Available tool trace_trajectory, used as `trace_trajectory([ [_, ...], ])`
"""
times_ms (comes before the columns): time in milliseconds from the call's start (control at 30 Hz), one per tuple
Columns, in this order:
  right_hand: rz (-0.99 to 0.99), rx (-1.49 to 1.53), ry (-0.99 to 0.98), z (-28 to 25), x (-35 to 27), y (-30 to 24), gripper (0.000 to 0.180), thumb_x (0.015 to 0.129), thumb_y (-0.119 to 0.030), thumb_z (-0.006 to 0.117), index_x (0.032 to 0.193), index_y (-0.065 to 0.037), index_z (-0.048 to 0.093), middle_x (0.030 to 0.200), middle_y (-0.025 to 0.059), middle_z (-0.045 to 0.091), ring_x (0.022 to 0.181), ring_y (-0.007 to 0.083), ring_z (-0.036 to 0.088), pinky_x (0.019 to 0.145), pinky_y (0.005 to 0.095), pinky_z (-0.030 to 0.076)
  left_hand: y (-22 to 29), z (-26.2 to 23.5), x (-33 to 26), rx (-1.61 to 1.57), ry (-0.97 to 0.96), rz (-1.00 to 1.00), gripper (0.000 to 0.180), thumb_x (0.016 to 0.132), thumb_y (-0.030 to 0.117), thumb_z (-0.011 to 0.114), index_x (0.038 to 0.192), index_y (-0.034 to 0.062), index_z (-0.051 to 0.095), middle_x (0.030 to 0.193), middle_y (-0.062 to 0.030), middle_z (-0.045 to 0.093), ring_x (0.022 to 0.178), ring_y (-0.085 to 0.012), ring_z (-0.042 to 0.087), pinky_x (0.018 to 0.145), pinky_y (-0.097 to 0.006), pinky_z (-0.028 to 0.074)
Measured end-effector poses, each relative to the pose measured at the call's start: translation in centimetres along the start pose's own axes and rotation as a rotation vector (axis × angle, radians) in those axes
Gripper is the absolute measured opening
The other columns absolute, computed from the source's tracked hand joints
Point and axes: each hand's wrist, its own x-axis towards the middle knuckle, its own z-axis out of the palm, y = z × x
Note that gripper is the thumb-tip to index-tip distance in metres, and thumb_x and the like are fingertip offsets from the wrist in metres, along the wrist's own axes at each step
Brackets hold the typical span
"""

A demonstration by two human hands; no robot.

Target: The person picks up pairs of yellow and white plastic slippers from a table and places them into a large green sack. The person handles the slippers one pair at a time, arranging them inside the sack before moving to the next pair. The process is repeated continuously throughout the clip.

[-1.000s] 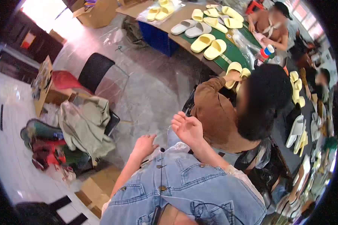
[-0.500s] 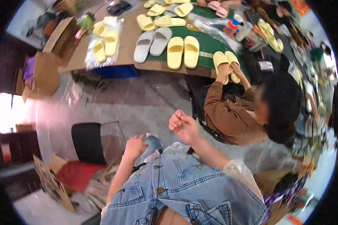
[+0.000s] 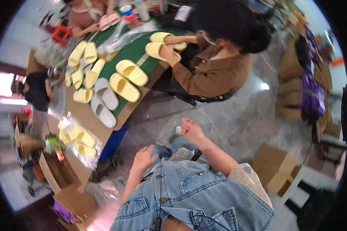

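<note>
A workshop with a pale, glossy floor (image 3: 235,119) fills the view, and a long worktable (image 3: 85,115) with a green mat (image 3: 133,52) runs up the left side. Flattened cardboard boxes (image 3: 272,167) lie on the floor at the right. A seated co-worker in a brown jacket (image 3: 216,73) leans over the table's far end, gripping a yellow slipper (image 3: 158,50) in one hand. More yellow slippers (image 3: 129,79) lie in rows on the mat, a grey pair (image 3: 104,104) sits beside them on the bare table edge, and bagged yellow slippers (image 3: 79,138) rest nearer the wearer.

The wearer's denim jacket (image 3: 189,196) takes up the lower middle. The left hand (image 3: 144,158) rests on the knee of the jeans (image 3: 173,148), fingers loosely curled, holding nothing visible. The right hand (image 3: 192,131) is raised just above the knee, fingers pinched together; whether anything is between them is too small to tell. The slippers on the table lie well apart from both hands, up and to the left.
</note>
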Motion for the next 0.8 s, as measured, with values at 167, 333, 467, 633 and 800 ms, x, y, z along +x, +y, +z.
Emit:
trace_trajectory([
  [167,-0.236,0.021,0.455,-5.4,-3.4,4.9,0.002,0.094,-0.011,0.051,0.093,-0.012,0.049,0.068,-0.0030,0.041,0.057,0.0099,0.039,0.052,0.0259,0.033,-2.9,-2.5,2.8,0.309,-0.170,0.224,0.048,0.079,0.034,0.069,0.117,0.0073,0.057,0.105,-0.0188,0.064,0.098,-0.0377,0.061,0.085,-0.048,0.049],
  [333,-0.385,0.167,0.712,-11.9,-9.8,14.9,0.010,0.090,-0.018,0.052,0.082,-0.012,0.051,0.064,-0.0011,0.047,0.054,0.0111,0.044,0.051,0.0259,0.037,-5.0,-3.2,5.6,0.429,-0.226,0.516,0.049,0.079,0.031,0.070,0.119,0.0069,0.057,0.106,-0.0185,0.064,0.099,-0.0376,0.061,0.085,-0.046,0.049],
  [467,-0.387,0.299,1.107,-14.4,-14.7,27.0,0.018,0.087,-0.019,0.055,0.071,-0.013,0.050,0.060,-0.0009,0.045,0.051,0.0107,0.043,0.045,0.0258,0.034,-5.3,-3.7,5.1,0.450,-0.350,0.658,0.047,0.078,0.027,0.071,0.118,0.0063,0.058,0.102,-0.0203,0.064,0.100,-0.0378,0.060,0.086,-0.047,0.048],
  [633,-0.281,0.195,1.475,-17.0,-20.5,38.5,0.009,0.083,-0.015,0.056,0.080,-0.008,0.062,0.066,0.0035,0.055,0.055,0.0163,0.052,0.048,0.0318,0.042,-8.6,-1.9,2.4,0.527,-0.446,0.642,0.048,0.078,0.028,0.071,0.118,0.0050,0.058,0.106,-0.0209,0.063,0.102,-0.0382,0.059,0.086,-0.046,0.048],
  [800,-0.011,-0.834,1.698,-17.3,-26.2,41.4,0.020,0.084,-0.018,0.054,0.089,-0.003,0.066,0.092,0.0177,0.064,0.096,0.0374,0.060,0.081,0.0447,0.049,-10.0,2.0,-0.5,0.584,-0.507,0.647,0.049,0.077,0.029,0.072,0.117,0.0042,0.058,0.106,-0.0211,0.063,0.101,-0.0380,0.059,0.086,-0.046,0.048],
])
